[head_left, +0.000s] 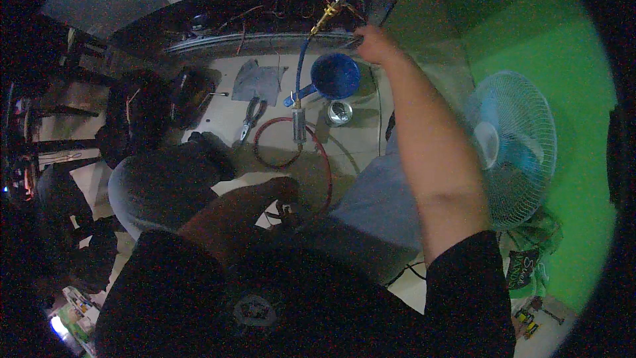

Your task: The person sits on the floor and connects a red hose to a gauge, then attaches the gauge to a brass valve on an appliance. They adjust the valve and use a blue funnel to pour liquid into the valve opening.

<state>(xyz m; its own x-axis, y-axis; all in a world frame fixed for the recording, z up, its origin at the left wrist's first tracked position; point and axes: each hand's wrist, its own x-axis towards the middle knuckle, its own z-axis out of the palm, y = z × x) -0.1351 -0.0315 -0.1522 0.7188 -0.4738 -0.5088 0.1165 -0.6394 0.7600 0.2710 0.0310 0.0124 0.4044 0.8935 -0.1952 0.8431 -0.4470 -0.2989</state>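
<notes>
My right hand [372, 45] reaches to the edge of the dark recess, fingers curled beside thin copper-coloured tubing [352, 5]; what they grip is unclear. Left of it is a brass torch-like fitting [323, 18] with a silver tip, on a blue hose [302, 59] joining a metal cylinder [299, 126]. My left hand [281, 195] is low in the centre, closed around something small and indistinct beside the looped red hose [329, 179]. Around the hoses lie a blue dipper [334, 74], a small silver can [340, 112], pliers [250, 119] and a grey cloth [252, 79].
A dark recessed unit [271, 20] with a metal rail runs across the back. A white fan [517, 146] stands at the right against a green wall [573, 146]. My knees frame the work area. Dark jumbled objects [73, 113] fill the left side.
</notes>
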